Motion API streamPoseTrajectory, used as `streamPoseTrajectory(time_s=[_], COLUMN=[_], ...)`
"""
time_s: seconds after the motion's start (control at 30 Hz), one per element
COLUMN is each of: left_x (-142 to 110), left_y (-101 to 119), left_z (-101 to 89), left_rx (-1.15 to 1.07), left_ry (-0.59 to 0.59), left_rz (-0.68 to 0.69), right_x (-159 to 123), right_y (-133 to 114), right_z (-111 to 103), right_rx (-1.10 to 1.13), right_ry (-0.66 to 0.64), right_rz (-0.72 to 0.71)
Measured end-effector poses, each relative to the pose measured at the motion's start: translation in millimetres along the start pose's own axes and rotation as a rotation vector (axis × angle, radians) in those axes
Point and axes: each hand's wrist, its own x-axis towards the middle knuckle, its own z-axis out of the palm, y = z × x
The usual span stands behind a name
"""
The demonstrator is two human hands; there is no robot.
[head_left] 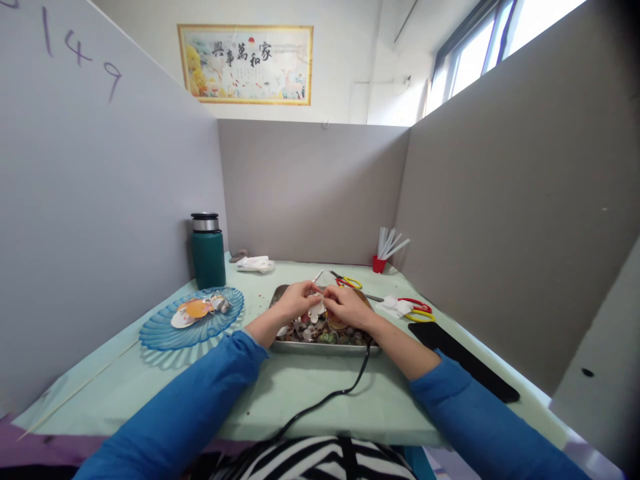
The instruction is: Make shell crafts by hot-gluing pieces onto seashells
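Note:
My left hand [296, 301] and my right hand [349, 307] meet above a metal tray [320, 347] filled with several shells and scraps. Both hands have their fingers curled around a pale scallop shell [317, 309] held between them over the tray. The fingertips pinch the shell from each side. A blue glass plate [165, 333] to the left carries an opened shell with orange meat [194, 310].
A green thermos [207, 251] stands at the back left. Yellow scissors [349, 281] lie behind the tray; red-and-yellow scissors [417, 311] and a black strip [465, 361] lie to the right. A red cup with white sticks [381, 261] stands at the back. A black cable [325, 398] crosses the front.

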Motion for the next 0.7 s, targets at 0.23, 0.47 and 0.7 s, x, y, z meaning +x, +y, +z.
streamPoseTrajectory(time_s=[0.23,0.47,0.7], left_x=[1.3,1.8,2.8], left_y=[-0.1,-2.1,-5.7], left_z=[-0.6,-0.9,-0.1], left_rx=[0.01,0.059,0.087], left_ry=[0.009,0.012,0.017], left_rz=[-0.016,0.011,0.02], right_x=[-0.2,0.1,-1.0], right_y=[-0.6,-1.4,-2.7], right_z=[-0.5,0.0,-1.5], right_rx=[0.007,-0.012,-0.029], right_ry=[-0.017,0.002,-0.006], right_rz=[0.005,-0.003,-0.013])
